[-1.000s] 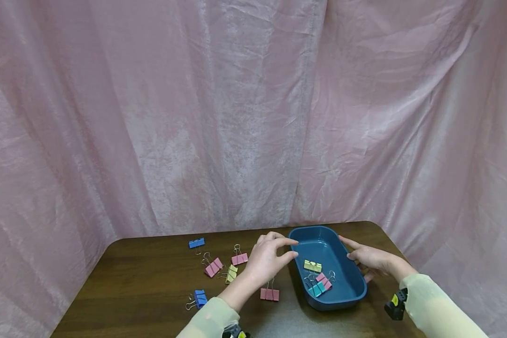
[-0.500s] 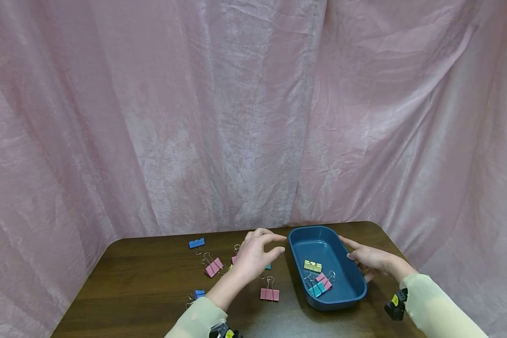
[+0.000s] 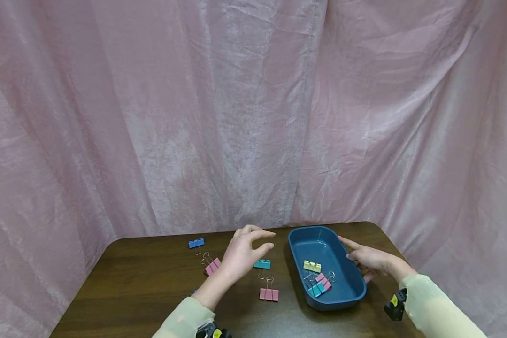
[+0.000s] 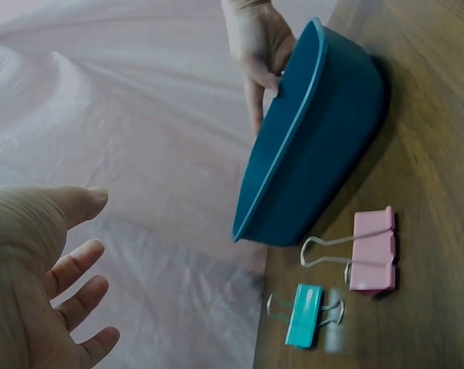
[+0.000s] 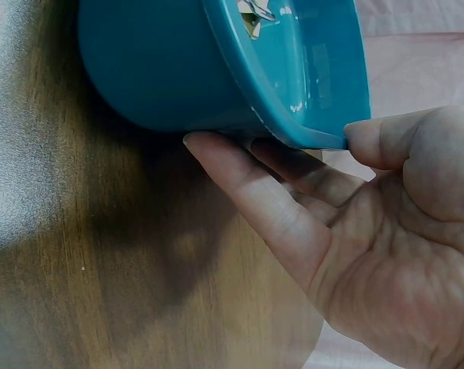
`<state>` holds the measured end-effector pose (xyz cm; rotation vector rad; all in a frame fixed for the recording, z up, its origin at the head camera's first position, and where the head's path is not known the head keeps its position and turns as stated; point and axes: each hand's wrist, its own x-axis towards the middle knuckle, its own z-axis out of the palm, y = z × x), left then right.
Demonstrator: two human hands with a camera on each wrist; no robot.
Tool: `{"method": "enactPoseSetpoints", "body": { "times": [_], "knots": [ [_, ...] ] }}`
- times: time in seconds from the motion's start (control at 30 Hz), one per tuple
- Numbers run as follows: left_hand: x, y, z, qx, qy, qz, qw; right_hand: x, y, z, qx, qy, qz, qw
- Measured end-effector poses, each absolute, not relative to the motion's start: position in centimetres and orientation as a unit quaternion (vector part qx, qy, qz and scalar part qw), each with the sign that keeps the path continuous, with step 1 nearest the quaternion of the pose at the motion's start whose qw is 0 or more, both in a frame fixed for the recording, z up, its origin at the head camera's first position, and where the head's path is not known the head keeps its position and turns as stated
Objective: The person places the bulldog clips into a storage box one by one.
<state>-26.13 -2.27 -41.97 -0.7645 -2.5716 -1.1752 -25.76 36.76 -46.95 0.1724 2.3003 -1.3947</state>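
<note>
My left hand [image 3: 241,253] hovers above the table with thumb and index finger spread and nothing between them, as the left wrist view also shows. Below its fingertips lie a teal binder clip [image 3: 262,264] and, nearer me, a pink binder clip [image 3: 269,295]. My right hand [image 3: 372,259] holds the right side of a blue oblong tray [image 3: 334,307], thumb on the rim [image 5: 324,140] and fingers against the outer wall. Inside the tray are a yellow binder clip [image 3: 312,266], a pink one [image 3: 326,283] and a teal one [image 3: 316,289], close together.
Left of my left hand lies another pink binder clip [image 3: 212,266], partly covered by it. A blue binder clip [image 3: 196,242] is near the back edge of the wooden table [image 3: 122,291]. Pink curtain [image 3: 236,117] hangs behind the table.
My left hand has drawn back leftward from the tray's left rim, uncovering the teal clip on the table and covering other clips. The right hand and the tray stay put.
</note>
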Motion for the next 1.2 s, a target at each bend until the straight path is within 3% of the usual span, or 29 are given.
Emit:
{"method": "enactPoseSetpoints", "body": {
  "times": [1.2],
  "knots": [
    [-27.6, -9.7, -41.9, -0.182, -0.893, -0.393, 0.123, -25.8, 36.8, -46.7, 0.063, 0.831, -0.505, 0.223]
  ]
}}
